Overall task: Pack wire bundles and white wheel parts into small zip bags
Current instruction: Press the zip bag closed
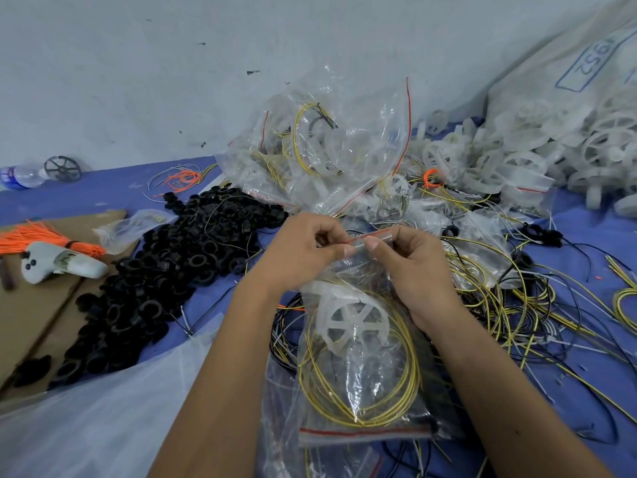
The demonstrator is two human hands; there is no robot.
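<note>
A small clear zip bag hangs between my hands over the blue table. Inside it lie a white wheel part and a coiled yellow wire bundle. My left hand pinches the left end of the bag's red zip strip between thumb and fingers. My right hand pinches the same strip at its right end. Both thumbs nearly meet at the strip's middle. Another flat zip bag with a red strip lies under the held one.
A heap of packed bags rises behind my hands. Loose white wheels pile up at the right, beside a white sack. Black rings cover the left. Loose yellow and black wires sprawl at the right. Orange ties lie on cardboard.
</note>
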